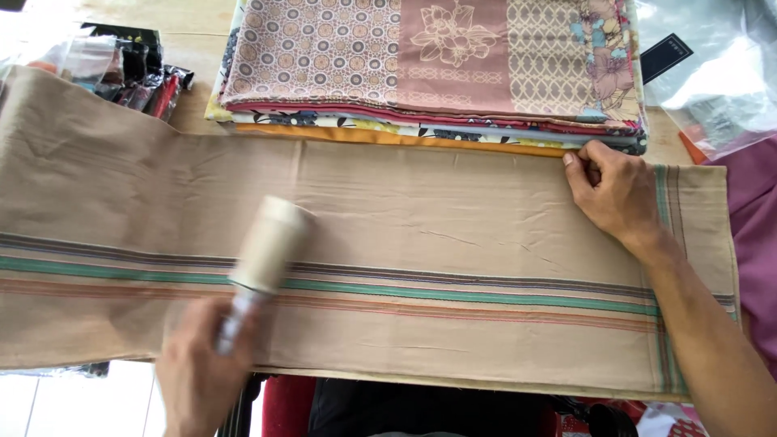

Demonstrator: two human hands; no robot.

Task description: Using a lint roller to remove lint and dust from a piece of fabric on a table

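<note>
Wooden tabletop (194,32) underneath, and the left hand (198,376) has its fingers wrapped tight round the handle of a cream cylindrical lint roller (267,247), blurred, lying on the long beige cotton cloth with green and brown stripes (453,235). Right hand (611,190) presses curled fingers on the cloth's far edge (likely pinning it flat), just beside a stack of folded patterned fabrics (429,65).
</note>
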